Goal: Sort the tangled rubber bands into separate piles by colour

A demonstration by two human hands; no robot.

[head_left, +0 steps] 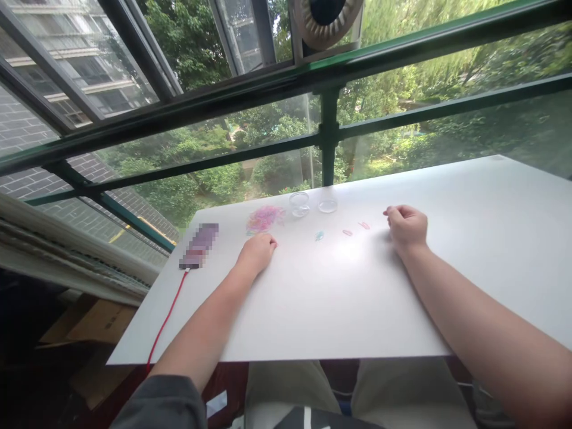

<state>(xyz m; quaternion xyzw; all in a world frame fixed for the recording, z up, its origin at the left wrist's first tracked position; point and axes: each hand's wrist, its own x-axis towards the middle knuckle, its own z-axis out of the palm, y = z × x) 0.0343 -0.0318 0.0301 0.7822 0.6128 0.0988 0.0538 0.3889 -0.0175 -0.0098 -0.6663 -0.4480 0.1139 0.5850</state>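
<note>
On the white table lies a loose pile of small pink, yellow and purple pieces. Just in front of it rests my left hand, its fingers closed; what they hold, if anything, is too small to make out. My right hand is closed at the right, thumb and finger pinched over something I cannot make out. Between the hands lie a small teal piece, a pink piece and another pink piece. Behind them stand a clear round container and a clear round lid or dish.
A phone-like object, blurred by pixels, lies at the left of the white table, with a red cable running over the front edge. Green window rails run behind the table. Cardboard shows at the lower left.
</note>
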